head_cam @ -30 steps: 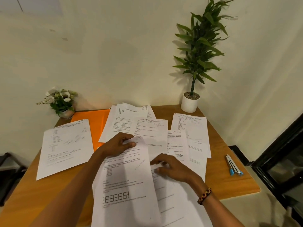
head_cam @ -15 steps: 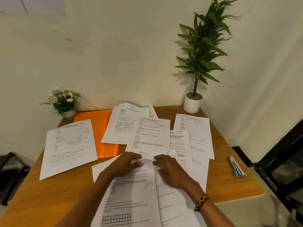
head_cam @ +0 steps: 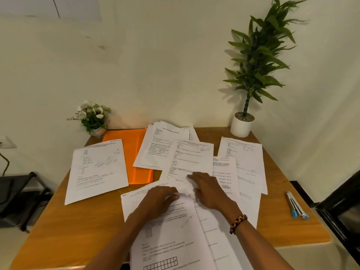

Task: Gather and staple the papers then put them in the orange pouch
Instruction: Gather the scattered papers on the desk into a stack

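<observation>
1. Fingers (head_cam: pixel 171 196) of the left hand (head_cam: pixel 159 199): curled over the top edge of the near sheet (head_cam: pixel 171 230), thumb side toward the middle; they grip that edge.
2. Fingers (head_cam: pixel 194 175) of the right hand (head_cam: pixel 209 189): stretched nearly straight and flat, pressing on the centre sheet (head_cam: pixel 191 160); they hold nothing. A braided bracelet (head_cam: pixel 238 223) circles the wrist.
3. Both forearms reach in from the near edge and converge at the middle of the table (head_cam: pixel 78 230).
4. Papers: the near sheet overlaps others beneath it; a single sheet (head_cam: pixel 97 168) lies apart at left; a fanned stack (head_cam: pixel 161 147) lies at the back; further sheets (head_cam: pixel 243 158) lie at right. An exact count cannot be told, as they overlap.
5. One orange pouch (head_cam: pixel 134 152): flat at back left, partly under the single sheet and the stack.
6. One stapler (head_cam: pixel 297 206), with blue tips: on the right edge, well apart from both hands.
7. Two plants: a flower pot (head_cam: pixel 93 117) at back left, a tall plant (head_cam: pixel 253 75) at back right.
</observation>
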`<act>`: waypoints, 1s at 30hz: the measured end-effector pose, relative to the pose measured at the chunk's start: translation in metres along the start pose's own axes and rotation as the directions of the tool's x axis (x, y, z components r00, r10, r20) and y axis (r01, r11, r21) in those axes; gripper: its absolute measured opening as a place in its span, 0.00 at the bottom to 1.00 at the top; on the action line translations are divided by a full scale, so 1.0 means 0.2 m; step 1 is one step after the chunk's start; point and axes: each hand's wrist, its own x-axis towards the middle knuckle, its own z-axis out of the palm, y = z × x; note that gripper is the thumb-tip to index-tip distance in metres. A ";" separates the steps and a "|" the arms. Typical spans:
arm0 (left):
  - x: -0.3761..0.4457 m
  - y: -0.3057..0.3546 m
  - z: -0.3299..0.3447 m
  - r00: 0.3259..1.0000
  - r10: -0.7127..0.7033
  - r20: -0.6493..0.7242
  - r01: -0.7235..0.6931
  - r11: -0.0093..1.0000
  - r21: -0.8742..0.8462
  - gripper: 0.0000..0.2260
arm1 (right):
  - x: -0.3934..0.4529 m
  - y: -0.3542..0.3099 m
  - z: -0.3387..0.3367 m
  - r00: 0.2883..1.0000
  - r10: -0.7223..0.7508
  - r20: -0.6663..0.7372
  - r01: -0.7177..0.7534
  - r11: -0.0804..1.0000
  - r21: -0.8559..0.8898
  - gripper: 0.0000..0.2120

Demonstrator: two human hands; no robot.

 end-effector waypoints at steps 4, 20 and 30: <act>0.12 0.03 -0.05 1.000 0.000 0.012 -0.001 1.000 0.031 0.14 | 0.03 -0.01 0.03 0.992 0.080 0.101 -0.070 0.993 -0.095 0.28; 0.37 0.07 -0.03 0.998 0.017 0.066 -0.025 0.992 0.122 0.14 | 0.05 0.20 -0.06 0.976 0.216 0.032 -0.211 0.971 -0.116 0.24; 0.46 0.14 0.02 0.997 0.041 0.067 -0.048 0.993 0.104 0.14 | 0.04 0.23 0.00 0.974 0.228 -0.007 -0.227 0.965 -0.133 0.24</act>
